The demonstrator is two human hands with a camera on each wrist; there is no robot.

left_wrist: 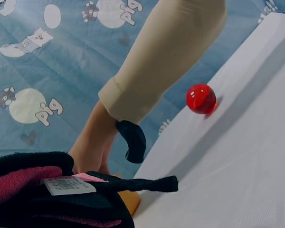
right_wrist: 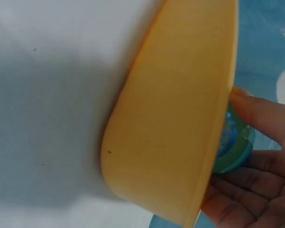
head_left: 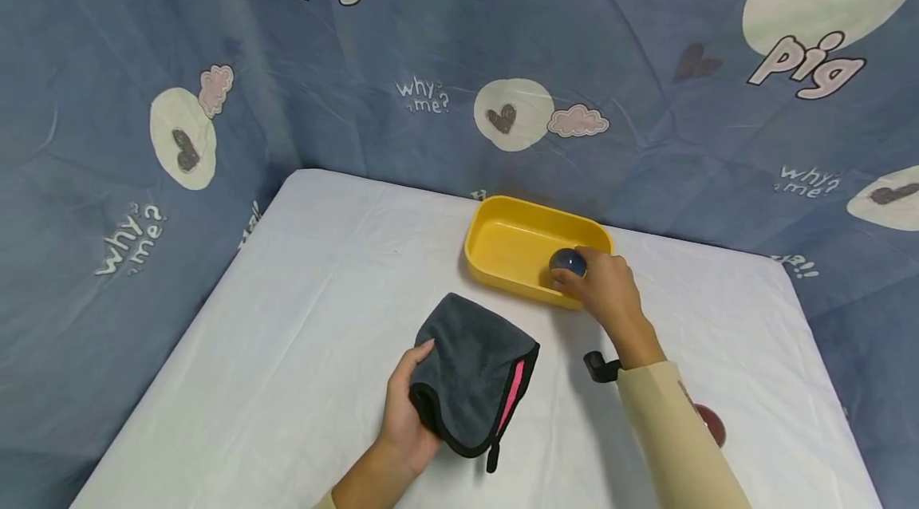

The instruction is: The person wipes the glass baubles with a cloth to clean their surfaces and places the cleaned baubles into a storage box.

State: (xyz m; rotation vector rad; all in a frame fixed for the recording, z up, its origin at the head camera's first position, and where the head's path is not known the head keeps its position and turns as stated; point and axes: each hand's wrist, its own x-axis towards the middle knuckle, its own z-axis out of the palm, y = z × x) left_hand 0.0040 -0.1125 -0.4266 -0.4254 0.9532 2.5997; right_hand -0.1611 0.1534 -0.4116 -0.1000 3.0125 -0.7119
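Observation:
A yellow tub stands at the back of the white table. My right hand reaches over its near right rim and holds a blue ball with thumb and fingers just inside the tub. In the right wrist view the ball shows teal behind the tub wall, held between my fingers. My left hand grips the near left edge of a folded dark grey cloth with pink trim, lying on the table. The left wrist view shows the cloth with its label.
A red ball lies on the table near the right edge, partly hidden by my right sleeve in the head view. Blue patterned fabric walls the table on the back and sides.

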